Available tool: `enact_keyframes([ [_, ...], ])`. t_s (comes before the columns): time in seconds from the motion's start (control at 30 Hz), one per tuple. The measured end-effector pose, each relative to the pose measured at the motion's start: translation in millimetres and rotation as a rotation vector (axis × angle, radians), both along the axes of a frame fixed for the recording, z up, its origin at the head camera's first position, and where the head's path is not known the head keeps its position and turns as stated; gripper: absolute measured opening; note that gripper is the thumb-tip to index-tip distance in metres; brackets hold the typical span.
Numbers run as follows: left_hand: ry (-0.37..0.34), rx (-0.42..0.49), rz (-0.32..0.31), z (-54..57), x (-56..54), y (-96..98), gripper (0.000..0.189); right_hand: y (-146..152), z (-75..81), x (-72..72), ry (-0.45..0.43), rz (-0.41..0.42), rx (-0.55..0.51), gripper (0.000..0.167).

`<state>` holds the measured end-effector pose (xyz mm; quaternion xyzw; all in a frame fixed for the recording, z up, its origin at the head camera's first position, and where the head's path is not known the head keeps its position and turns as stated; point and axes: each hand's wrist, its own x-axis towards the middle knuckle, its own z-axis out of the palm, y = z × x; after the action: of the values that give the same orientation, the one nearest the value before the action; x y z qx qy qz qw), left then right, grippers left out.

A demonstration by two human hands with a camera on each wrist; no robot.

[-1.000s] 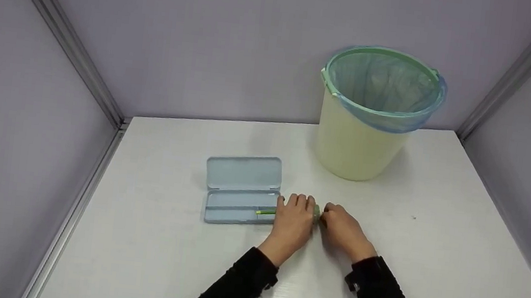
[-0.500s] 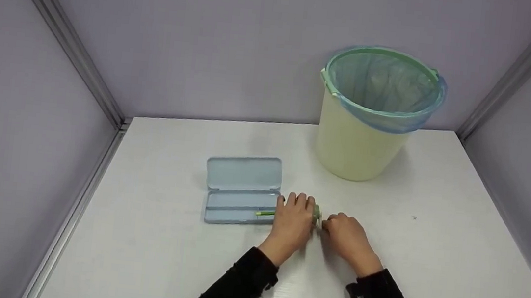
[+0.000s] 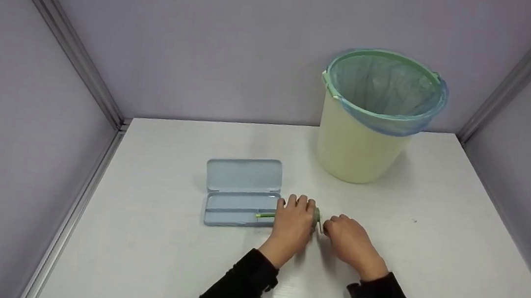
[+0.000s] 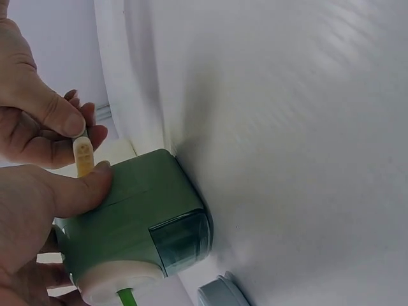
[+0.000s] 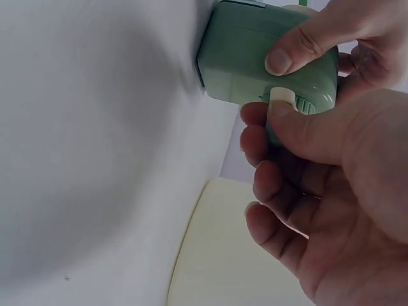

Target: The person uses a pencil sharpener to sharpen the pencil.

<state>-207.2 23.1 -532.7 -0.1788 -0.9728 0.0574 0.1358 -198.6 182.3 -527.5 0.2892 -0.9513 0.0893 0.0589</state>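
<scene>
The left hand (image 3: 292,226) grips the body of a green pencil sharpener (image 4: 137,197) from above, its thumb pressed along the side facing the right hand (image 3: 349,239). The right hand pinches the sharpener's small crank handle (image 5: 282,95) between thumb and forefinger, its other fingers curled loosely. The sharpener sits on the white table (image 3: 146,255), just right of an open pale blue pencil case (image 3: 228,216), and has a dark see-through panel (image 4: 182,239) low on its body. A green pencil (image 3: 265,215) sticks out leftward from the sharpener's pale collar (image 4: 115,277), its outer end over the right part of the case's near tray; the case's lid (image 3: 244,175) lies back on the far side. Farther off and to the right stands a cream bin (image 3: 358,154) with a bluish liner (image 3: 391,126) folded over its green rim.
</scene>
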Motion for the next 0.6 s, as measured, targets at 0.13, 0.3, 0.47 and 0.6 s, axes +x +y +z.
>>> enact_keyframes([
  [0.13, -0.015, 0.011, 0.002, 2.5, -0.9, 0.1, 0.058, 1, 4.8, 1.6, -0.037, 0.009, -0.002, 0.012],
  [0.3, -0.006, 0.032, -0.005, 3.6, -2.1, -0.1, 0.054, 2, 9.7, 2.8, -0.068, 0.003, -0.005, 0.010],
  [0.47, 0.003, 0.056, -0.010, 3.3, -2.5, -1.1, 0.049, 1, 15.1, 1.8, -0.087, 0.002, -0.022, 0.009],
  [0.6, 0.029, 0.080, -0.008, 1.9, -2.9, -1.8, 0.046, 1, 18.4, -0.6, -0.086, 0.009, -0.019, 0.007],
])
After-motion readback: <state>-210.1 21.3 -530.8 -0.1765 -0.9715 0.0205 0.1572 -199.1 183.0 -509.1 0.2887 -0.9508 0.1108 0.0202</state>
